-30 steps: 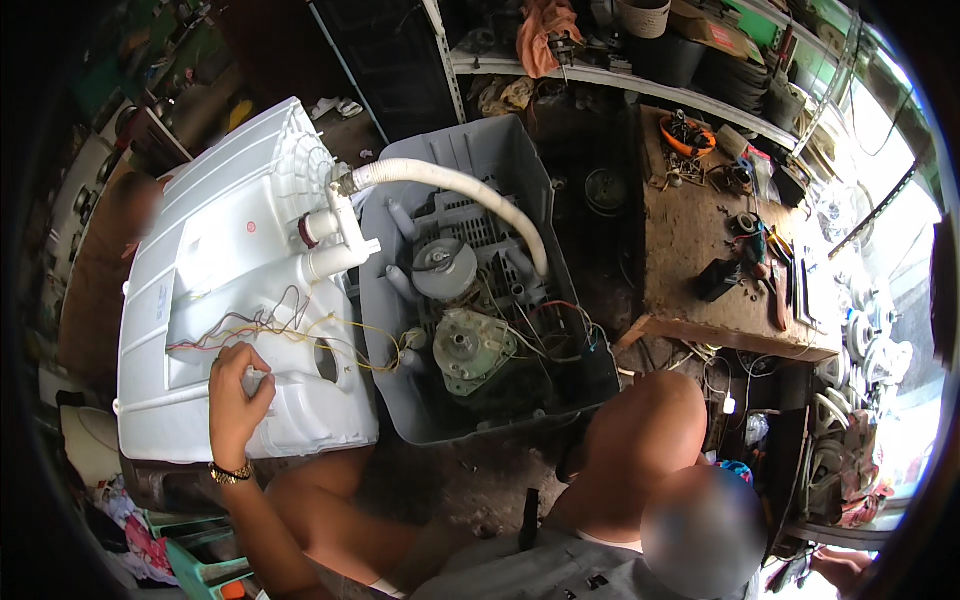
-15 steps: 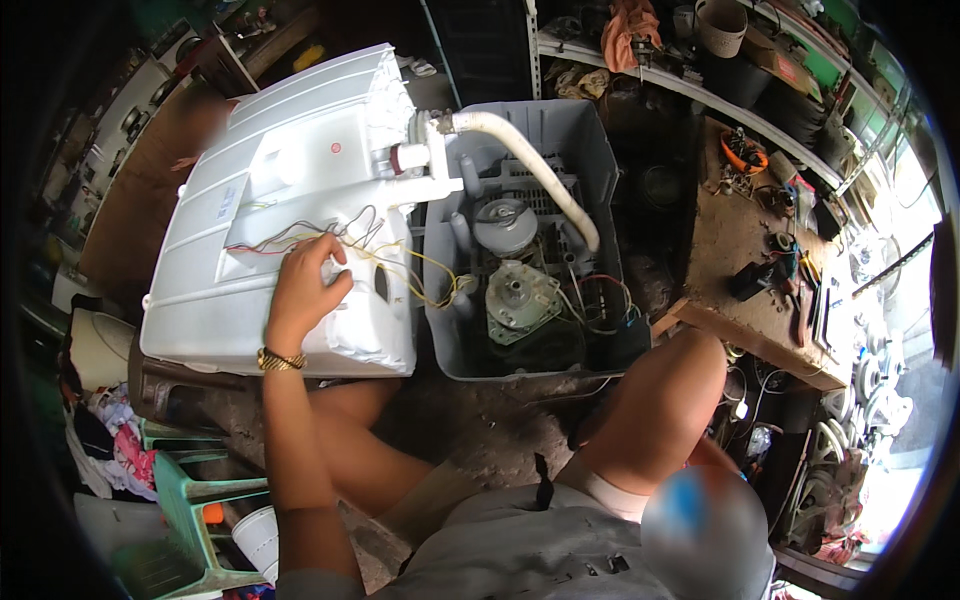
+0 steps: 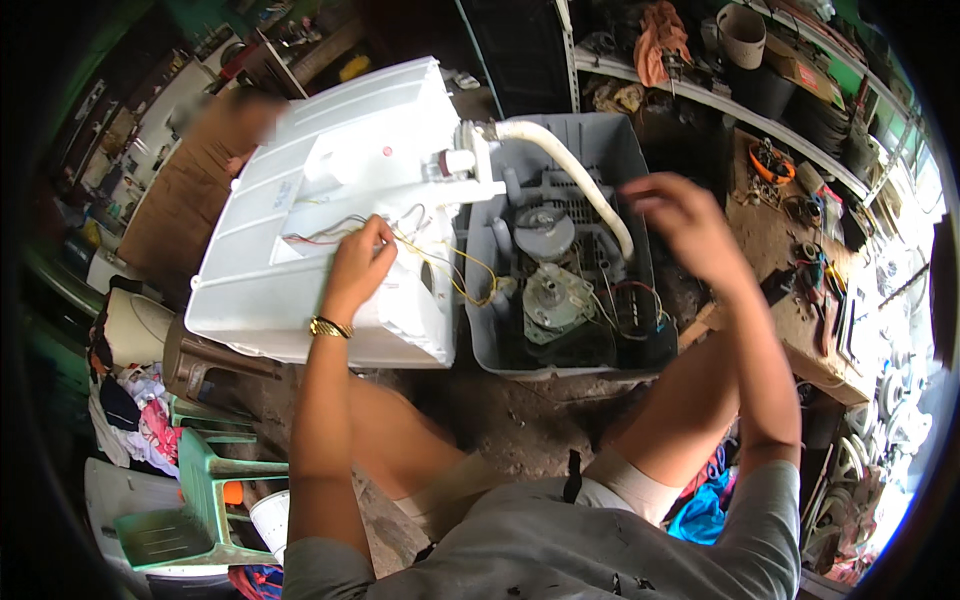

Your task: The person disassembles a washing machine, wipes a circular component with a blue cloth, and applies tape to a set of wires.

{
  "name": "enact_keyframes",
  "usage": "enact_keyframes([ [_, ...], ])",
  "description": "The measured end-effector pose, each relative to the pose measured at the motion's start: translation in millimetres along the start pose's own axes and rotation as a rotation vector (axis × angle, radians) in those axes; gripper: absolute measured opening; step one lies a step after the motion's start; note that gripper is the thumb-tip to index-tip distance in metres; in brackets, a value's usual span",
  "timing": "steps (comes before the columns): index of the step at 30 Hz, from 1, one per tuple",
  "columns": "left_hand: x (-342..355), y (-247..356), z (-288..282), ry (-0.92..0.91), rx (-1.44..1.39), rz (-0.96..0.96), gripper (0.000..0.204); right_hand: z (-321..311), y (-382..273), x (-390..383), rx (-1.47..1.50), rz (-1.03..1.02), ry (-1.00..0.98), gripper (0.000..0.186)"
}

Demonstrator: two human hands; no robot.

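Head view: left hand (image 3: pixel 358 262) lies palm down on the white appliance housing (image 3: pixel 330 215), arm stretched forward, gold bracelet (image 3: pixel 329 327) on the wrist. Fingers curl onto the thin wires (image 3: pixel 440 262), yellow and red, that run across the housing; grip looks pinched on them, though the fingertips are partly hidden. Right hand (image 3: pixel 690 222) is raised in the air over the right side of the grey tub (image 3: pixel 640 160), fingers loosely spread, grip wide and holding nothing; it is blurred. The housing sits just left of the tub, touching it. A white hose (image 3: pixel 570 170) arcs from the housing's top corner down into the tub. Inside the tub: round motor (image 3: pixel 552 298) and pulley parts, more wires. A cluttered counter (image 3: pixel 780 240) with tools stands right of the tub. Green plastic chair (image 3: pixel 205 480) lower left. Bare knees fill the lower middle.
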State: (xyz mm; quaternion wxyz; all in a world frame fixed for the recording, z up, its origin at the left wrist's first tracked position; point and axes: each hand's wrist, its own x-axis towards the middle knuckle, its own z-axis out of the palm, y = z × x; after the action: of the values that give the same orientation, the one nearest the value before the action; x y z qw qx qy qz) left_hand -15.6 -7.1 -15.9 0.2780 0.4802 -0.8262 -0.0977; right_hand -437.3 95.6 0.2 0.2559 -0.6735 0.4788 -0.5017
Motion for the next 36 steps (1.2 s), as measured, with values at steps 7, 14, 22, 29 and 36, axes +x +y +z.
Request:
enact_keyframes([
  [7, 9.8, -2.2, 5.1, 0.299, -0.580, -0.095, 0.019, 264.2, -31.5, 119.4, 0.245, -0.260, -0.338, 0.040],
  [14, -8.0, -33.3, -21.3, 0.480, -0.900, -0.243, 0.028, 306.3, -56.3, 103.8, -0.347, -0.225, -0.532, 0.047],
  [22, 46.4, -292.1, -237.3, 0.462, 0.974, -0.459, 0.053, 310.7, -47.9, 92.1, -0.183, -0.264, -0.371, 0.040],
  [29, 45.4, -396.0, -270.2, 0.264, 0.143, -0.991, 0.084, 302.9, -31.6, 100.3, -0.120, -0.231, -0.342, 0.035],
  [36, 60.8, -347.9, -239.5, 0.102, -0.510, -1.056, 0.054, 288.4, -27.5, 104.8, -0.171, -0.154, -0.366, 0.033],
])
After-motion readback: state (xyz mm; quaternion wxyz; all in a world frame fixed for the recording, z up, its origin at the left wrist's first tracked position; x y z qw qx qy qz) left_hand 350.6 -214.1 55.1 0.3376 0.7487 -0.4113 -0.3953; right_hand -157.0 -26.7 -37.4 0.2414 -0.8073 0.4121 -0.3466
